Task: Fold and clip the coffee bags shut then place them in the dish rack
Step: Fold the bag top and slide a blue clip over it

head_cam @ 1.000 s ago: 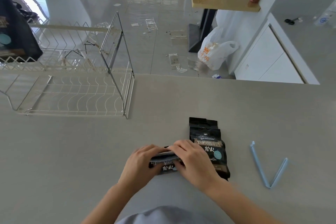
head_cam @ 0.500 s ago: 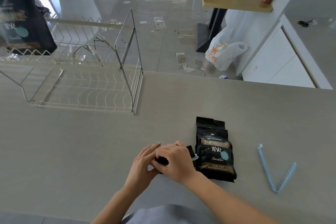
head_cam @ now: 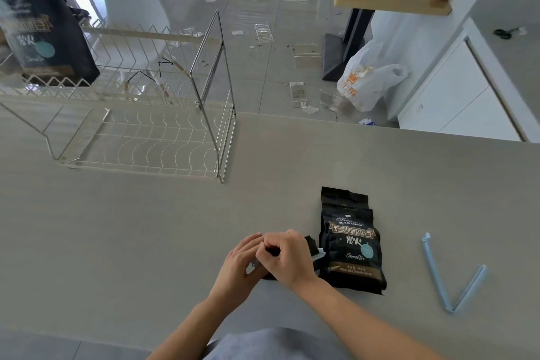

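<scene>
A black coffee bag (head_cam: 310, 243) with a pale clip (head_cam: 319, 254) across it lies at the near middle of the counter, mostly hidden under my hands. My right hand (head_cam: 287, 257) presses down on top of it and my left hand (head_cam: 241, 260) grips its left end. A second black coffee bag (head_cam: 350, 242) lies flat just to the right, label up, top unclipped. An open light blue clip (head_cam: 451, 278) lies further right. The white wire dish rack (head_cam: 140, 137) stands at the far left. A third coffee bag (head_cam: 43, 26) stands upright in the rack's upper tier.
The grey counter (head_cam: 146, 228) ends at its far edge behind the rack. Beyond lie a littered tiled floor, a white plastic bag (head_cam: 368, 79), a white chair (head_cam: 131, 3) and white cabinets (head_cam: 467, 102).
My hands have shifted left on the clipped bag, uncovering the second bag beside it. The camera has tilted, bringing the rack and its upright bag further into view.
</scene>
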